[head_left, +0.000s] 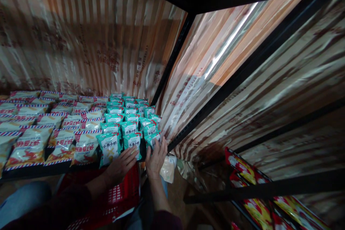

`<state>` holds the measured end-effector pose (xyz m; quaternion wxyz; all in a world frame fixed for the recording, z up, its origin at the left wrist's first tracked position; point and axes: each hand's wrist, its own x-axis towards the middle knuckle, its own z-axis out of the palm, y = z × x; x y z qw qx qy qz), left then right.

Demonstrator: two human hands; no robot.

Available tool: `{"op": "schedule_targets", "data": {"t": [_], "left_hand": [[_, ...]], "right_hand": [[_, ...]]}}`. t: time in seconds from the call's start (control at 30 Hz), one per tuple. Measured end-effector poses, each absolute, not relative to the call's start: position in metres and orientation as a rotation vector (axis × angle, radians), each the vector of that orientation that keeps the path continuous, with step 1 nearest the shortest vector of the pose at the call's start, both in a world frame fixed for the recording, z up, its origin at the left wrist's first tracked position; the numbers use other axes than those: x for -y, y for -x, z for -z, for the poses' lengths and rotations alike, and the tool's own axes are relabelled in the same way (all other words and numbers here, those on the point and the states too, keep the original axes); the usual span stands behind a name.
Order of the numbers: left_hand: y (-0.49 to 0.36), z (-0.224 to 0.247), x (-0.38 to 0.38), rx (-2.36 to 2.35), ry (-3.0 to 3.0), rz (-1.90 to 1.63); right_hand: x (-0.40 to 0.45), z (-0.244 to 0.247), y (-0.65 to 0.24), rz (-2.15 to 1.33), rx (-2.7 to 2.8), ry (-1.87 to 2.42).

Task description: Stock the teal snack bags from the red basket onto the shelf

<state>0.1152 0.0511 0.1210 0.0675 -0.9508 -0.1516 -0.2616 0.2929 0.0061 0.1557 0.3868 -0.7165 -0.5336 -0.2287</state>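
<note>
Rows of teal snack bags [110,147] stand at the right end of a dark shelf. My left hand [124,163] lies with its fingers against the lower front of a teal bag [132,140] in the middle column. Beside it, my right hand [156,158] touches the front bag of the rightmost column [152,139], its fingers up and slightly apart over the bag. Neither hand is wrapped round a bag.
White, red and blue snack bags [28,145] fill the shelf's left side. Below is a red basket [121,194] near my knees. Black metal bars [210,104] cross at the right, with red and yellow packs [256,201] low down. Striped sheeting [81,36] hangs behind.
</note>
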Motion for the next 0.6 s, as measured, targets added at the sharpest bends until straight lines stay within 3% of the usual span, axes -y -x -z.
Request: {"op": "schedule_targets", "data": {"t": [0.6], "left_hand": [[-0.111, -0.138, -0.054, 0.347, 2.958, 0.915]], "right_hand": [[-0.011, -0.127, -0.242, -0.247, 1.306, 1.691]]}}
